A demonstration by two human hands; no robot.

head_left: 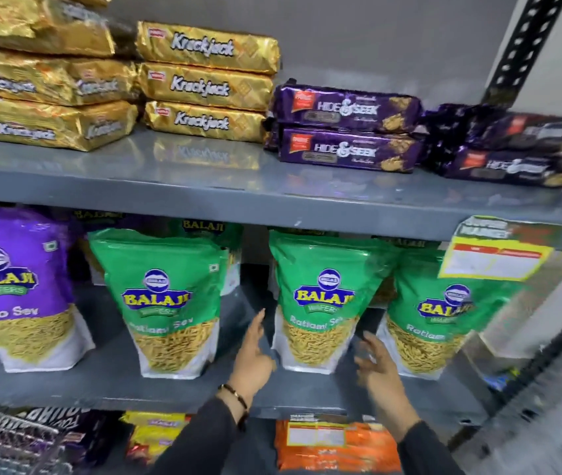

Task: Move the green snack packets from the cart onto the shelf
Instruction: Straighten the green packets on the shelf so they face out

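Three green Balaji snack packets stand upright on the grey middle shelf (183,392): one at the left (166,303), one in the middle (320,299), one at the right (437,313). More green packets show behind them. My left hand (252,358) is open just left of the middle packet's lower edge, fingers up. My right hand (380,375) is open and blurred, just right of that packet's base. Neither hand holds anything. The wire cart (9,440) shows at the bottom left corner.
A purple Balaji packet (15,289) stands at the shelf's left. Gold Krackjack packs (204,84) and purple Hide & Seek packs (348,132) fill the upper shelf. A yellow price tag (492,258) hangs at the right. Yellow and orange packets (334,443) lie below.
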